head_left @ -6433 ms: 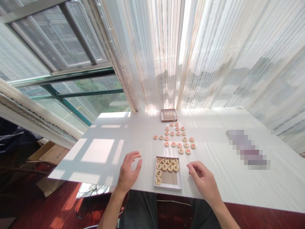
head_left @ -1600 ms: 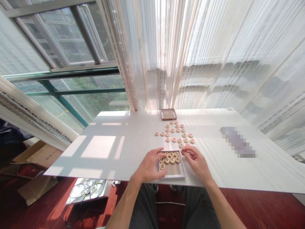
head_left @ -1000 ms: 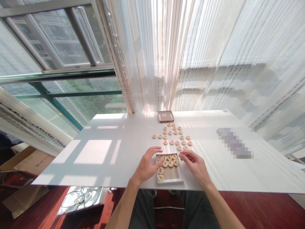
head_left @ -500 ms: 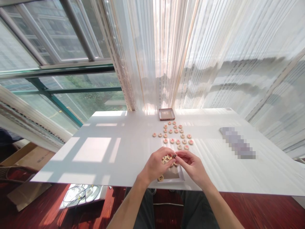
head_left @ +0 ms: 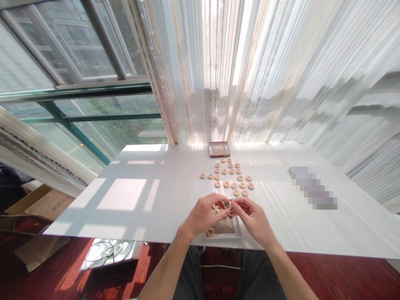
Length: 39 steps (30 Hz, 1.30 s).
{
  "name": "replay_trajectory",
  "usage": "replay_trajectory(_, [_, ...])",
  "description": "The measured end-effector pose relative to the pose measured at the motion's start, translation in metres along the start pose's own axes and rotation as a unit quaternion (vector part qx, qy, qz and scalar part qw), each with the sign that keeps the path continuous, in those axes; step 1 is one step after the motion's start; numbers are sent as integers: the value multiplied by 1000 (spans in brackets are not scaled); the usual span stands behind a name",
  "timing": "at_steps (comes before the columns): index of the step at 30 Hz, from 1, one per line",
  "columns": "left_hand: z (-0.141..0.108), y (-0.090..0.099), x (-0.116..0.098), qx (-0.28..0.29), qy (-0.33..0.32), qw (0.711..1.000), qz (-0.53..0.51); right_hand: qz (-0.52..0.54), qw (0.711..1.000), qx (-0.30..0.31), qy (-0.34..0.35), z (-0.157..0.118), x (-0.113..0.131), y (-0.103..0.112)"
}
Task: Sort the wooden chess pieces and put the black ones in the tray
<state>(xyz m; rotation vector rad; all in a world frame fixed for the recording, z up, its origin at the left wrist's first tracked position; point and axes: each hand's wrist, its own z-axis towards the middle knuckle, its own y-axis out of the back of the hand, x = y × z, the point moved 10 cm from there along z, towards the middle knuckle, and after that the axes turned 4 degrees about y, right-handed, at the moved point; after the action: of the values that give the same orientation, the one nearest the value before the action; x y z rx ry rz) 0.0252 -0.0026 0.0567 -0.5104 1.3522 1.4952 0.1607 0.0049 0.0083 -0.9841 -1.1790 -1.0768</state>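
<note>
Both my hands meet over a shallow box (head_left: 238, 230) near the front of the table. My left hand (head_left: 204, 216) and my right hand (head_left: 251, 218) are closed, fingertips pinching a round wooden Chinese chess piece (head_left: 227, 205) with a dark character facing up. Inside the box, another piece (head_left: 210, 232) lies in the near left corner. More pieces (head_left: 216, 212) sit under my left fingers, partly hidden. Beyond the hands, several chess pieces with red or dark characters (head_left: 234, 185) lie spread on the table, in a loose curved arrangement.
An open box lid (head_left: 219, 149) rests at the far edge of the white table (head_left: 175, 187). On the right lies a blurred-out long object (head_left: 314, 187). Curtains and a window stand behind. A cardboard box (head_left: 34, 204) is at the lower left.
The held piece has tilted so its dark character now faces up more fully. Both hands stay almost in place. The view has shifted slightly.
</note>
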Motion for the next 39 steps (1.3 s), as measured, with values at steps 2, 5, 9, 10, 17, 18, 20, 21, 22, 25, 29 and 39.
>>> replay_trajectory(2, [-1,4,1,-2,2,1000,2,-6,1000,-4,4,-2,-1,2])
replay_trajectory(5, [-3,18,4,-16,6,1000,24,-30,999,-28,9,-5,-4,13])
replay_trajectory(9, [-13,39,9,-34,16,997,66,-74,995,-67,5,-10,-12,32])
replay_trajectory(10, [-16,42,11,-34,21,996,76,-83,994,-77,1,-11,-15,37])
replay_trajectory(17, [-33,40,12,-26,20,992,125,-107,989,-100,-19,-17,-28,44])
replay_trajectory(18, [-34,36,11,-20,17,991,130,-109,989,-98,-20,-17,-28,43])
replay_trajectory(20, [-36,29,9,-3,12,989,146,-115,989,-96,-19,-18,-28,43])
replay_trajectory(21, [-36,25,8,9,8,988,157,-117,988,-95,-18,-18,-28,43])
replay_trajectory(22, [-37,21,7,20,5,985,170,-119,988,-94,-17,-18,-28,43])
replay_trajectory(25, [-37,11,3,50,-6,976,210,-120,988,-94,-17,-18,-28,44])
replay_trajectory(29, [-35,2,-2,73,-20,966,247,-117,988,-97,-18,-18,-29,44])
replay_trajectory(39, [-30,-14,-3,99,-25,954,281,-115,988,-100,-13,-20,-27,43])
